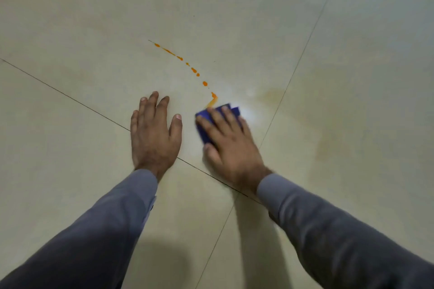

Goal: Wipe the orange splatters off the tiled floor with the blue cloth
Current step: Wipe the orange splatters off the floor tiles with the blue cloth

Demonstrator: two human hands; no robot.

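A curved trail of orange splatters (194, 70) runs across the pale tiled floor (70, 30) from the upper middle down to the blue cloth (204, 117). The folded cloth lies flat on the floor under my right hand (231, 141), which presses on it with fingers spread; only its far and left edges show. The trail's near end is smeared into a short orange streak (211, 102) touching the cloth's far edge. My left hand (153, 134) rests palm down on the floor just left of the cloth, fingers apart, holding nothing.
Faint orange smudges (273, 95) tint the tile to the right of the cloth. Dark grout lines (70, 98) cross under my hands and meet near my right wrist. Grey sleeves cover both forearms. My shadow falls on the near tiles.
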